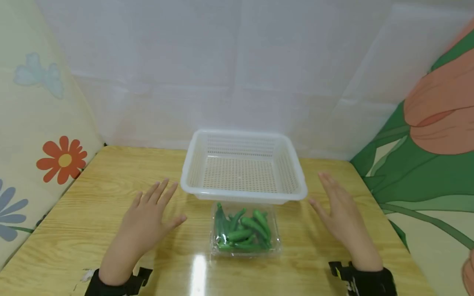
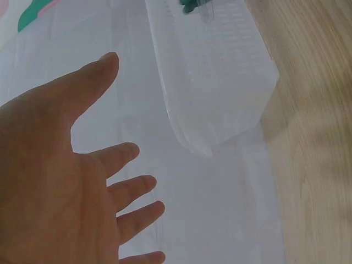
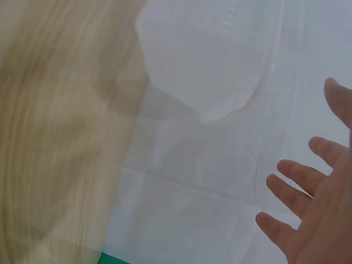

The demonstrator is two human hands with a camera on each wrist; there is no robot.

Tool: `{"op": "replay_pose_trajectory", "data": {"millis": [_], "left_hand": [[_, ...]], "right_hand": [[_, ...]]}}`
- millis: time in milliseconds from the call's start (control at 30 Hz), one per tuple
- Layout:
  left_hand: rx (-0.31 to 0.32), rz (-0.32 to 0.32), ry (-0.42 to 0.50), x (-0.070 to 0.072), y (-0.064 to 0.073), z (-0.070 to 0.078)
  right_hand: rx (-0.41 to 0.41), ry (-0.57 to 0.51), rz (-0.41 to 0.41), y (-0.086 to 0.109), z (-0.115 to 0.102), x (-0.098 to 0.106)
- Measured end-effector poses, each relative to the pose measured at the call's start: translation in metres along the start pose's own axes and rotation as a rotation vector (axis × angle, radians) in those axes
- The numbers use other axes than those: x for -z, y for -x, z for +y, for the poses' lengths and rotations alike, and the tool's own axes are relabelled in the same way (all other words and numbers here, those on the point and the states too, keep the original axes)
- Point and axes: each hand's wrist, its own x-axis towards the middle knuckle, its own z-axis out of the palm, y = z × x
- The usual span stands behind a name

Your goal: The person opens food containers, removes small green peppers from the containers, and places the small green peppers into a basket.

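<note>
A white plastic basket (image 1: pixel 240 194) with slotted walls stands on the table against the back cloth, nothing inside it. Directly in front of it is a clear plastic box (image 1: pixel 275 246) holding several green okra pods (image 1: pixel 253 225). My left hand (image 1: pixel 144 226) hovers left of the box with its fingers spread and its thumb pointing toward the box. On the other side, my right hand (image 1: pixel 342 216) is held out with straight fingers, near the basket's right front corner. Both hands hold nothing. The wrist views show each palm beside an end of the basket (image 2: pixel 220 88).
The wooden table (image 1: pixel 296 271) has a shiny light patch in front of the box. A white cloth (image 1: pixel 222 74) hangs behind it. Flowered cloths close off the left (image 1: pixel 29 111) and right (image 1: pixel 426 181) sides.
</note>
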Motion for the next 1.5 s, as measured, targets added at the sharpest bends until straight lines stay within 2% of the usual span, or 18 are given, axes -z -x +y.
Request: {"op": "replay_pose_trajectory", "data": {"millis": [200,467,567,667,800,867,933,1100,1267,1500], "left_hand": [[-0.021,0.031,-0.024,-0.002,0.010,0.010],[-0.044,0.059,-0.064,-0.001,0.027,0.025],[-0.085,0.072,-0.061,-0.003,0.030,0.028],[-0.156,0.081,-0.049,-0.007,0.029,0.030],[-0.273,0.079,-0.044,-0.012,0.026,0.035],[-0.335,0.091,-0.055,-0.016,0.025,0.040],[-0.404,0.113,-0.067,-0.019,0.023,0.046],[-0.538,0.168,-0.075,-0.027,0.020,0.058],[-0.592,0.188,-0.082,-0.032,0.017,0.062],[-0.617,0.189,-0.105,-0.037,0.014,0.062]], "right_hand": [[0.042,0.029,-0.022,0.007,-0.001,-0.001],[0.087,0.054,0.015,0.019,-0.008,-0.006],[0.104,0.058,0.027,0.024,-0.014,-0.009],[0.104,0.032,0.050,0.029,-0.019,-0.011],[0.056,-0.092,0.076,0.034,-0.025,-0.015],[0.021,-0.183,0.057,0.035,-0.027,-0.018],[-0.026,-0.266,0.006,0.035,-0.028,-0.020],[-0.172,-0.390,-0.204,0.029,-0.029,-0.027],[-0.279,-0.529,-0.332,0.027,-0.029,-0.041],[-0.443,-0.890,-0.347,0.025,-0.032,-0.056]]}}
